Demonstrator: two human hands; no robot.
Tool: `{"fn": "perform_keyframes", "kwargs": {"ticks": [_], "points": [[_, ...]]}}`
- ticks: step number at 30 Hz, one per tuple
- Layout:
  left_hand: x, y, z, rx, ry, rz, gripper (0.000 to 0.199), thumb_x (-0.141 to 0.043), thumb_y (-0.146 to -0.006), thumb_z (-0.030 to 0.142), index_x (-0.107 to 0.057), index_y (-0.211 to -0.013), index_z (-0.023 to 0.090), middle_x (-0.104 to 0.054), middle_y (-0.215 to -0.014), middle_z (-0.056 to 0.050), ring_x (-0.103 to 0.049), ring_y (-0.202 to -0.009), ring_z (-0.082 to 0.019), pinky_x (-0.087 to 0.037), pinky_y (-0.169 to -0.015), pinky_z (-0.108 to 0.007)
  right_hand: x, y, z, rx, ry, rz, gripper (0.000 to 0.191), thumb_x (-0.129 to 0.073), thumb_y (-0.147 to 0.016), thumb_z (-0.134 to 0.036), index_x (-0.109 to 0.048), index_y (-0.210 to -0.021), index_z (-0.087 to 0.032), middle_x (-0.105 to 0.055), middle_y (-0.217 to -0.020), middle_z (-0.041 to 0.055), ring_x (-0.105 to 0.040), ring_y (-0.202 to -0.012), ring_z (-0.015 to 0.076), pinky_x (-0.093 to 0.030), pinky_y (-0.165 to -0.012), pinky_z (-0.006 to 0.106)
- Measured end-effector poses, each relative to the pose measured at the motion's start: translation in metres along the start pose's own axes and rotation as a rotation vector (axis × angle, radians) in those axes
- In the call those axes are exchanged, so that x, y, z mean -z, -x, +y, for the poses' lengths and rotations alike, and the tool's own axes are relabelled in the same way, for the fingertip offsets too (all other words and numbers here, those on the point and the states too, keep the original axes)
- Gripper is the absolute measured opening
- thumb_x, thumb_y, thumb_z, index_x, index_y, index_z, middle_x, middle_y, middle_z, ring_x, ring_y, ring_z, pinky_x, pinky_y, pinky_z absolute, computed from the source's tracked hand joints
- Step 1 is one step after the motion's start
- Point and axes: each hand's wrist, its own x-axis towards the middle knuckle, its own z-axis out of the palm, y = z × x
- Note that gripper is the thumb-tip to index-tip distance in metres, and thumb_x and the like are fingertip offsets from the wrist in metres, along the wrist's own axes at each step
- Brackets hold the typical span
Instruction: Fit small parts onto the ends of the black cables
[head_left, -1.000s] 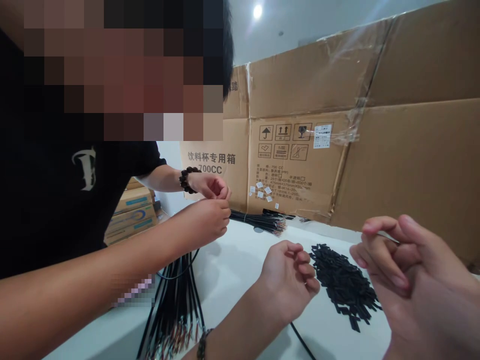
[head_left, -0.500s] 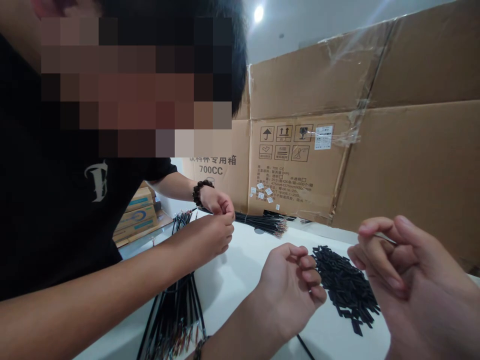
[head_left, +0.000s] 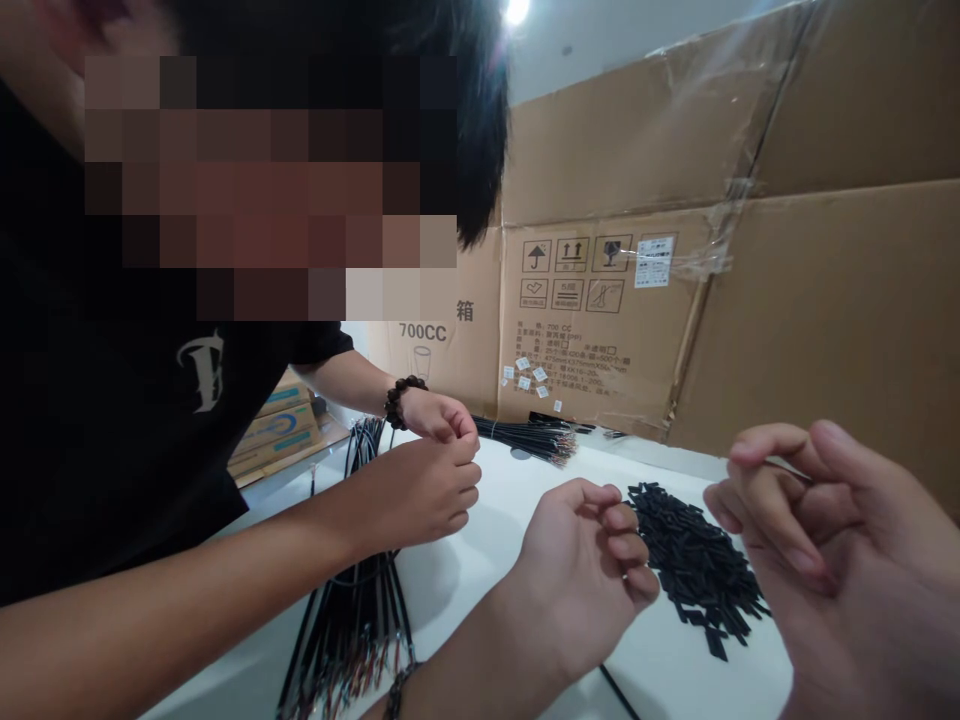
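Note:
My left hand (head_left: 574,585) is held over the white table with its fingers curled and the thumb pressed towards the index fingertip. Anything in that pinch is too small to make out. A black cable (head_left: 619,692) shows below this hand; whether the hand holds it, I cannot tell. At the right, my right hand (head_left: 832,540) is raised, palm towards me, with bent fingers and thumb drawn together; what they grip, if anything, is hidden. Between and behind my hands lies a pile of short black tube pieces (head_left: 694,560), touched by neither hand as far as I can see.
A co-worker in a black shirt leans in from the left, both hands (head_left: 442,450) together over the table (head_left: 510,500). Bundles of black cables with bare coloured ends lie below those arms (head_left: 360,630) and at the back (head_left: 525,438). Large cardboard sheets (head_left: 600,330) stand behind.
The view has shifted slightly, and the co-worker's hands sit a little further right. My two hands keep nearly the same pose.

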Motion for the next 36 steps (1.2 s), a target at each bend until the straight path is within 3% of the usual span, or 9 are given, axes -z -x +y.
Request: {"fn": "perform_keyframes", "kwargs": {"ticks": [6, 11, 17, 22, 31, 36], "points": [[-0.0034, 0.0064, -0.0015, 0.007, 0.003, 0.024, 0.029, -0.042, -0.090, 0.011, -0.044, -0.062, 0.015, -0.036, -0.055, 0.005, -0.034, -0.041, -0.004, -0.027, -0.046, -0.018, 0.0000, 0.0006, -0.0006, 0.078, 0.032, -0.058, 0.031, -0.068, -0.070, -0.051, -0.065, -0.060, -0.022, -0.029, -0.036, -0.0019, -0.033, -0.041, 0.0121, -0.033, -0.048, 0.029], [-0.0040, 0.0052, 0.0008, 0.044, -0.005, 0.030, 0.027, -0.038, -0.089, 0.011, -0.044, -0.063, 0.015, -0.036, -0.055, 0.006, -0.034, -0.040, -0.005, -0.027, -0.045, -0.019, 0.0014, -0.0004, 0.0015, 0.088, 0.001, -0.049, 0.031, -0.060, -0.081, -0.045, -0.065, -0.061, -0.021, -0.031, -0.037, -0.0025, -0.030, -0.041, 0.0098, -0.034, -0.049, 0.027], [-0.0034, 0.0049, 0.0013, 0.040, -0.005, 0.034, 0.022, -0.042, -0.085, 0.010, -0.044, -0.064, 0.015, -0.036, -0.055, 0.006, -0.033, -0.041, -0.006, -0.026, -0.046, -0.019, -0.0007, 0.0001, 0.0000, 0.140, 0.052, -0.101, 0.031, -0.062, -0.079, -0.046, -0.064, -0.061, -0.021, -0.029, -0.039, -0.0016, -0.032, -0.042, 0.0114, -0.031, -0.047, 0.029], [-0.0057, 0.0052, 0.0010, 0.046, -0.009, 0.031, 0.025, -0.039, -0.087, 0.010, -0.042, -0.063, 0.015, -0.035, -0.055, 0.006, -0.033, -0.041, -0.005, -0.026, -0.045, -0.018, -0.0045, 0.0007, -0.0024, 0.101, 0.009, -0.040, 0.034, -0.055, -0.085, -0.038, -0.065, -0.058, -0.021, -0.028, -0.038, -0.0004, -0.029, -0.043, 0.0112, -0.031, -0.048, 0.028], [-0.0052, 0.0066, 0.0013, 0.056, -0.002, 0.035, 0.017, -0.045, -0.082, 0.009, -0.042, -0.066, 0.016, -0.034, -0.056, 0.006, -0.032, -0.042, -0.006, -0.025, -0.046, -0.019, -0.0066, 0.0036, -0.0066, 0.008, -0.015, 0.014, 0.031, -0.055, -0.084, -0.038, -0.061, -0.059, -0.021, -0.030, -0.038, -0.0012, -0.033, -0.044, 0.0118, -0.032, -0.054, 0.030], [-0.0056, 0.0060, 0.0006, 0.061, -0.004, 0.034, 0.016, -0.044, -0.081, 0.009, -0.043, -0.066, 0.015, -0.035, -0.056, 0.006, -0.033, -0.041, -0.005, -0.025, -0.046, -0.019, -0.0063, 0.0030, -0.0071, 0.041, -0.010, 0.059, 0.031, -0.055, -0.083, -0.037, -0.062, -0.058, -0.020, -0.030, -0.037, -0.0008, -0.034, -0.044, 0.0110, -0.034, -0.054, 0.029]]}}
